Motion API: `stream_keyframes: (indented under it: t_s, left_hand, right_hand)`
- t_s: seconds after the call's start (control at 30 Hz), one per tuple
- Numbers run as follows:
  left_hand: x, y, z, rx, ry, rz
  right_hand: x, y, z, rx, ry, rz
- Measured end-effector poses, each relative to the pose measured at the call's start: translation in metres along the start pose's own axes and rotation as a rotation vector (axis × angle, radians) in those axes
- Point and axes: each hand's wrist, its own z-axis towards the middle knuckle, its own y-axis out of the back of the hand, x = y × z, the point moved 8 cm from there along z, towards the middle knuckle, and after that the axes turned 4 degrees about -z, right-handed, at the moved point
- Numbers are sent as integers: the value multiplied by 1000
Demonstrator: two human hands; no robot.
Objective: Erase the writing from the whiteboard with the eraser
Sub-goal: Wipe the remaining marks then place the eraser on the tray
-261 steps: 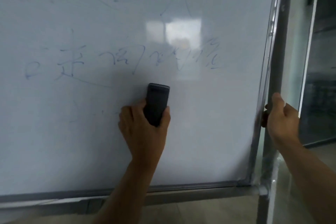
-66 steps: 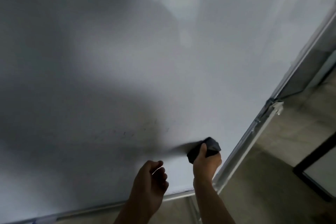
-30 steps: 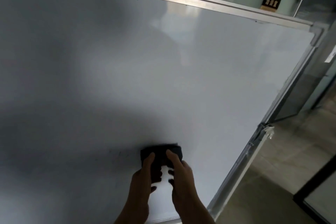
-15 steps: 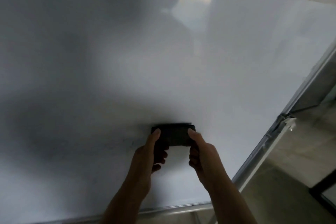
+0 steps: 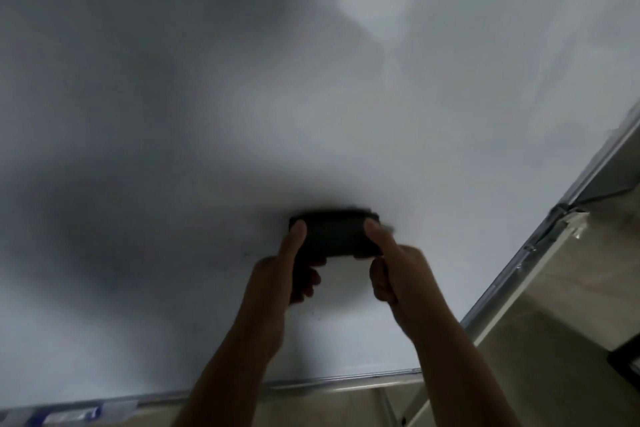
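Two hands grip the eraser: left hand pinches its nine o'clock end, right hand its three o'clock end, fingers curled beneath. This dark, matte block lies long-axis level against the glossy whiteboard, twelve o'clock of both palms. Faint specks remain at seven o'clock.
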Motion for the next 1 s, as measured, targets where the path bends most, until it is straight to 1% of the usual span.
stream_keyframes:
  t_s: [0.07, 0.13, 0.2, 0.3, 0.37, 0.43, 0.5, 0.57, 0.63, 0.67, 0.73, 0.77, 0.83, 0.9, 0.93, 0.97, 1.0]
  left_hand:
    - [-19, 1, 3, -8, -66, 32]
    - [-8, 6, 8, -36, -30, 54]
    - [32, 18, 13, -101, 88, 115]
    - [100, 39, 10, -174, 329, 178]
    - [117, 44, 8, -170, 385, 174]
    - [100, 38, 12, -152, 310, 144]
    - [58, 24, 15, -112, 145, 126]
    - [13, 7, 12, -35, -9, 137]
    - [-11, -5, 10, 10, -79, 164]
    - [-11, -7, 12, 13, -85, 176]
    - [8, -6, 17, -4, -41, 204]
    - [27, -3, 19, -21, 9, 215]
    - [72, 6, 22, -55, 162, 261]
    - [104, 13, 20, -77, 302, 288]
    - [109, 14, 19, -85, 331, 290]
    - [105, 13, 20, -84, 314, 282]
    - [93, 8, 23, -72, 254, 263]
  right_hand:
    - [17, -4, 0, 0, 46, -11]
    - [4, -8, 3, 4, 20, 9]
    - [-36, -8, 6, -32, -60, 21]
    - [-100, -9, 0, -58, -216, -28]
    - [-109, -11, -3, -37, -246, -57]
    - [-87, -9, 1, -41, -178, -89]
    - [-47, -5, 6, -61, -39, -119]
    - [-6, -3, 6, -41, 82, -128]
    - [14, 0, 4, -26, 132, -105]
    - [12, 3, 5, -34, 126, -89]
    - [-13, 7, 8, -65, 57, -66]
    - [-34, 8, 10, -83, 0, -53]
    - [-78, 10, 11, -106, -132, -43]
    - [-105, 9, 9, -94, -230, -41]
    - [-106, 8, 8, -90, -238, -36]
    - [-99, 8, 9, -93, -217, -26]
    - [-85, 9, 11, -106, -168, -19]
